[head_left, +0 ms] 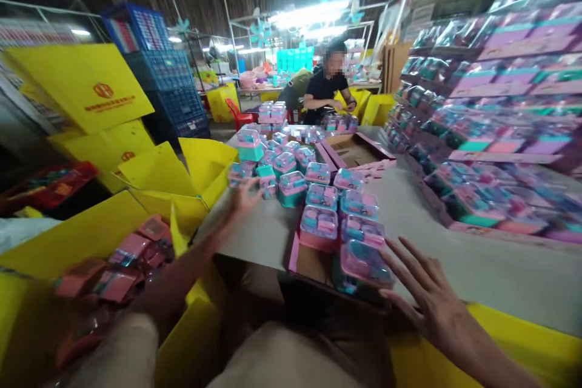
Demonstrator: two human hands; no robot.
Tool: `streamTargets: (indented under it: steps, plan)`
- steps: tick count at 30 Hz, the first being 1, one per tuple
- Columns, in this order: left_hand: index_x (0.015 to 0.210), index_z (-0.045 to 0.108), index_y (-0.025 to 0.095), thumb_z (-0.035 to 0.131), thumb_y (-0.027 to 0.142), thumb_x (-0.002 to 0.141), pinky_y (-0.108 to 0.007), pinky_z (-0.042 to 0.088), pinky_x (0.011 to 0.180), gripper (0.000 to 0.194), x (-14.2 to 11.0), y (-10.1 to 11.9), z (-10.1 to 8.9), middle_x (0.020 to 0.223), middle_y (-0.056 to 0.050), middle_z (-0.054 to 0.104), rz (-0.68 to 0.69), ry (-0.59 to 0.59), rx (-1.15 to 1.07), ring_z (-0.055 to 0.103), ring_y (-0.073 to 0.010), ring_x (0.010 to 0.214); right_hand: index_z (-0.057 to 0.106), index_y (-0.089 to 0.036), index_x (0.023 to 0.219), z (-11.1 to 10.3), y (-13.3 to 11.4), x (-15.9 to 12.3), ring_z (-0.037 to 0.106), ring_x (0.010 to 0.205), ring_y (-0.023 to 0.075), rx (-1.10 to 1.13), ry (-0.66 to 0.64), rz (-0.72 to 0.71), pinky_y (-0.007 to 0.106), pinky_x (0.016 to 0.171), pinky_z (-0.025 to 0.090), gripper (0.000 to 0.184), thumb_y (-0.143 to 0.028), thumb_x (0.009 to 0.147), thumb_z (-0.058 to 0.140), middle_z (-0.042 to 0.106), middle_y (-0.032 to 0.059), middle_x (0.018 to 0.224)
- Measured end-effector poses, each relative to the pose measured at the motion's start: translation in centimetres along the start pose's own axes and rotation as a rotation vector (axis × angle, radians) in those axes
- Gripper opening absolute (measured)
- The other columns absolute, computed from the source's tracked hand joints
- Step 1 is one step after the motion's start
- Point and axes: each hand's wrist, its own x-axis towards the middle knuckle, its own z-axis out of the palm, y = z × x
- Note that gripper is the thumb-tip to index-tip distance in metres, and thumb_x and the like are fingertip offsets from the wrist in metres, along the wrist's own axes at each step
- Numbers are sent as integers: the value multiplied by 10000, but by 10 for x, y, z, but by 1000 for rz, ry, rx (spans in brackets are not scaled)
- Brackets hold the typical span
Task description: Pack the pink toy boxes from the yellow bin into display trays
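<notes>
Small clear-lidded plastic boxes with pink or teal bases fill a shallow pink-edged cardboard tray in two columns at the table's near edge. My right hand has its fingers spread beside the tray's front right teal box, fingertips at its side. A pink box sits in the left column, with bare cardboard in front of it. Across the table, my left hand reaches out with fingers extended, close by a small teal-topped box in the loose pile. Whether it touches that box is unclear through the blur.
Yellow bins stand on my left, one holding pinkish-red boxes. Another cardboard tray lies farther back. Filled trays are stacked high on the right. A person works across the table. Blue crates rise at the left.
</notes>
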Motion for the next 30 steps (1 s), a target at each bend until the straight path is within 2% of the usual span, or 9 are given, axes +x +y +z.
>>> streamTargets:
  steps: [3,6,11,16,18,21,24,27,30]
  plan:
    - [1334,641,122,736,217,815,-579,489,1153,537,61,-52,-36,1323,-222,643,-141,75,130,644,-373,1284,231,-313,1739,6,-8,7,442,1562,351,-15,43,-51,549,1085,513,679,-368,1114,488,520,142,1652]
    - [1367,600,108,819,144,636,-572,424,1201,763,94,-80,-43,1437,-249,587,-169,-32,192,536,-419,1428,371,-303,1693,15,-19,20,517,1512,336,-21,35,-147,540,1083,547,618,-302,1093,519,591,111,1596]
    - [1253,637,144,892,132,469,-639,427,1138,824,114,-98,-39,1377,-251,645,-158,-256,265,556,-493,1371,581,-257,1553,14,-32,39,604,1433,353,-8,-14,-250,596,1062,587,492,-219,1067,516,614,106,1569]
    - [1067,622,168,936,354,566,-648,402,1159,620,118,-103,-44,1288,-225,665,-91,-293,349,536,-485,1380,523,-295,1603,9,-35,41,556,1483,350,103,-20,-164,620,1092,573,552,-225,1057,561,627,121,1554]
    - [979,591,197,909,452,630,-592,507,1080,536,112,-100,-49,1128,-158,702,-85,-306,359,639,-432,1247,522,-299,1603,12,-37,40,558,1483,348,138,-21,-146,611,1092,574,555,-217,1056,569,632,131,1547]
    - [953,566,216,864,622,642,-537,608,923,592,93,-90,-67,941,-79,695,-98,-297,357,718,-361,1010,516,-273,1603,13,-39,39,543,1495,346,173,-28,-131,619,1114,553,553,-190,1059,567,622,154,1552]
    - [1025,610,198,814,760,608,-555,622,905,730,64,-70,-97,1055,-118,709,-86,-282,318,720,-353,1016,525,-254,1592,1,-37,40,530,1505,355,227,-5,-93,639,1142,520,541,-182,1059,579,628,166,1544]
    - [1191,660,262,790,822,629,-492,660,838,804,33,-31,-117,1309,-115,680,13,-282,108,706,-334,1138,574,-256,1555,-18,-33,52,556,1481,332,369,16,19,584,1144,538,485,-212,1073,563,629,166,1540]
    - [1337,644,323,816,745,736,-482,665,870,755,-1,32,-104,1356,-59,672,252,-379,-72,681,-315,1214,569,-279,1566,-31,-37,79,594,1437,299,516,26,151,551,1160,534,463,-299,1109,497,634,141,1528]
